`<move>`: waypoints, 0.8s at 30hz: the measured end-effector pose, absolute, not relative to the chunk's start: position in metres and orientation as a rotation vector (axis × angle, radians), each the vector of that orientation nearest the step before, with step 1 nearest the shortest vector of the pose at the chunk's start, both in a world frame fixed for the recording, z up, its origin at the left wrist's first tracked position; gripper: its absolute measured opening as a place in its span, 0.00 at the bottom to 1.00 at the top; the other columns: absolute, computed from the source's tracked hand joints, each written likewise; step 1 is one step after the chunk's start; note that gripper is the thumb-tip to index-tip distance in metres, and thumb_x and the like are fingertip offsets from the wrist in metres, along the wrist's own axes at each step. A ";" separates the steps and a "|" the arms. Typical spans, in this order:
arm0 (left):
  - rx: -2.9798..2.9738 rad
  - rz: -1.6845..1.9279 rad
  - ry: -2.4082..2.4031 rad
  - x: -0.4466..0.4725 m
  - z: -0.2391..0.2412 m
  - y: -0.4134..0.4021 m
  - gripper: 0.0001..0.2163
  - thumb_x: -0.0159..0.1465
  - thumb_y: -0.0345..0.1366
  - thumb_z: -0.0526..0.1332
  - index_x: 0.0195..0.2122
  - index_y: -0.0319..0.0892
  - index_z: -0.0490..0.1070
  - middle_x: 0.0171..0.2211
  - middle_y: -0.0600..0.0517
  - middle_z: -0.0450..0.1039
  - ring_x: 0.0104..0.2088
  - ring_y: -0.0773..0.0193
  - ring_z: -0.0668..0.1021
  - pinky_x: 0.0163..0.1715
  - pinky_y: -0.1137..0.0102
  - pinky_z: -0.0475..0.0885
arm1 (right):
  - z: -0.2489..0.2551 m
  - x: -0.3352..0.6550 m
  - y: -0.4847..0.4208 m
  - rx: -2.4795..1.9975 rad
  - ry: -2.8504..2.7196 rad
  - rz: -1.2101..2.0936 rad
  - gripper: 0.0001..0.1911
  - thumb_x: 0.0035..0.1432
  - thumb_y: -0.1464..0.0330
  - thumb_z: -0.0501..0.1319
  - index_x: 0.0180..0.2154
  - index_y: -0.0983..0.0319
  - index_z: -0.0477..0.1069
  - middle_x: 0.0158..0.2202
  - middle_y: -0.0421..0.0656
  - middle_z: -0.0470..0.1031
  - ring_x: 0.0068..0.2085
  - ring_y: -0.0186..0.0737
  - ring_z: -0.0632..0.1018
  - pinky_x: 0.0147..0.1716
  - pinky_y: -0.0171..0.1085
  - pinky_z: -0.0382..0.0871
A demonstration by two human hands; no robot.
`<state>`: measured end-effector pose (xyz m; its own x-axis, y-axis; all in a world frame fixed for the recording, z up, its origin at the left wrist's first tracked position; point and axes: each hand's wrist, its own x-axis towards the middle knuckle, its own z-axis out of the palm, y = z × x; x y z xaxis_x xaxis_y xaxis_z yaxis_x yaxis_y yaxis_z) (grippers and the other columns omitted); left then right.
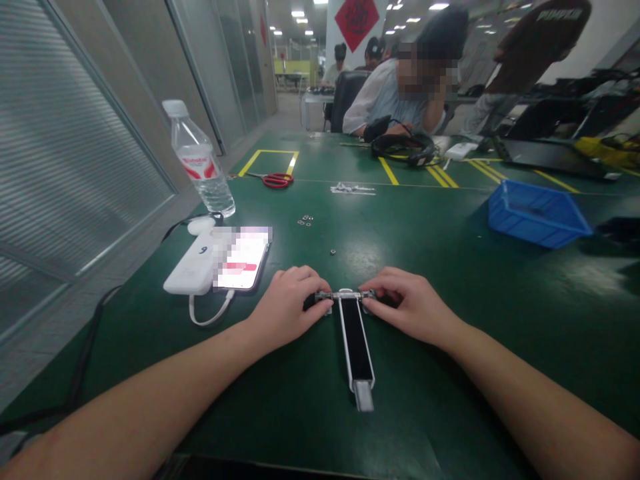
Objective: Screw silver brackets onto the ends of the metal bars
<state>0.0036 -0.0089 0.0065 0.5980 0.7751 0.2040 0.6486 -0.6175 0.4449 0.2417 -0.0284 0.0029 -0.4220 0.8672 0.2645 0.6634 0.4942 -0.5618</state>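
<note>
A slim metal crossbar (347, 295) lies across the far end of a flat black device with white edges (357, 343). Thumb and fingers of my left hand (293, 300) pinch the crossbar's left end; my right hand (413, 303) pinches the right end the same way. My fingers partly cover both ends. A grey metal tab (364, 397) sticks out of the device's near end, toward me. Just beyond the hands, a small nut-like metal piece (333, 252) lies on the green table (400, 413), with several small metal pieces (305, 220) farther off.
To the left are a lit phone (245, 260), a cabled white power bank (193, 263) and a water bottle (203, 167). Red-handled scissors (277, 180) and a small pile of thin metal parts (353, 190) lie farther back. A blue bin (537, 213) stands right. A person sits opposite.
</note>
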 end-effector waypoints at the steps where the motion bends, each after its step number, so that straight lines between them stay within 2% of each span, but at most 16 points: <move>1: 2.498 0.543 1.154 0.004 0.007 -0.009 0.05 0.62 0.32 0.63 0.39 0.44 0.73 0.39 0.52 0.73 0.42 0.57 0.74 0.40 0.62 0.63 | 0.003 0.242 -0.028 -1.259 -2.216 0.511 0.08 0.58 0.68 0.61 0.38 0.61 0.78 0.27 0.41 0.70 0.26 0.33 0.68 0.26 0.34 0.62; 24: 2.503 0.633 1.142 0.008 0.003 -0.008 0.03 0.61 0.31 0.63 0.36 0.43 0.72 0.37 0.53 0.73 0.40 0.59 0.74 0.38 0.64 0.62 | 0.002 0.240 -0.029 -1.256 -2.226 0.547 0.08 0.58 0.69 0.60 0.37 0.63 0.76 0.27 0.40 0.69 0.26 0.33 0.68 0.26 0.34 0.61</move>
